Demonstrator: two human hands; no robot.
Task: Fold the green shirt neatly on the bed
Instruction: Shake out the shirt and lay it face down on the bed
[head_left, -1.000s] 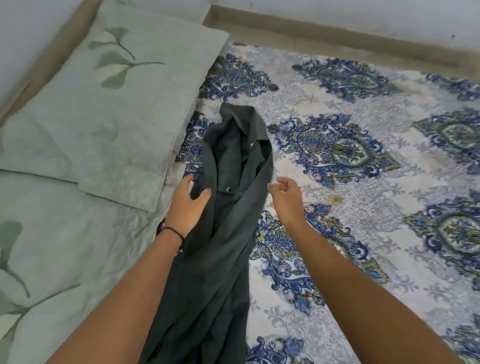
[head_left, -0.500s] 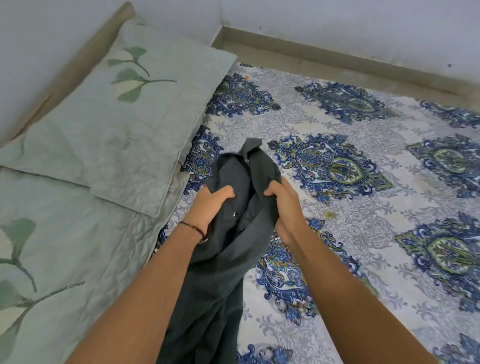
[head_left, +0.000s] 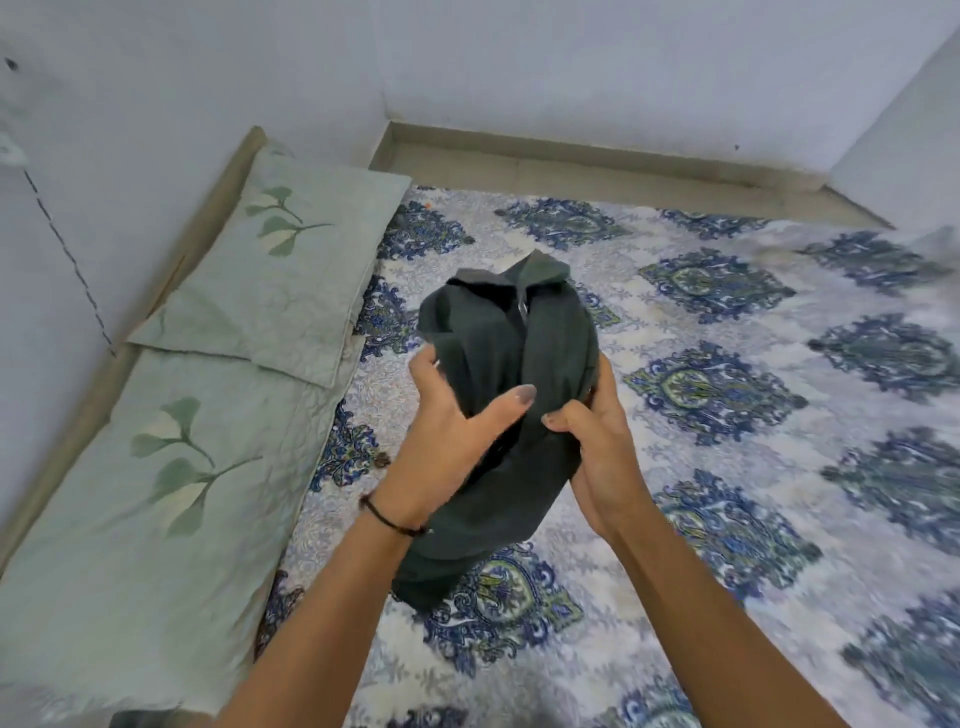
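no readable text, labels, brands or numbers anywhere

Both hands, left (head_left: 447, 441) and right (head_left: 597, 447), clench, forearms outstretched.

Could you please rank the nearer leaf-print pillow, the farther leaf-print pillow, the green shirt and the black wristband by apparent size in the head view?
1. Nearer leaf-print pillow, though closeness to the camera inflates it.
2. Farther leaf-print pillow and bunched green shirt: too alike to rank.
3. Black wristband.
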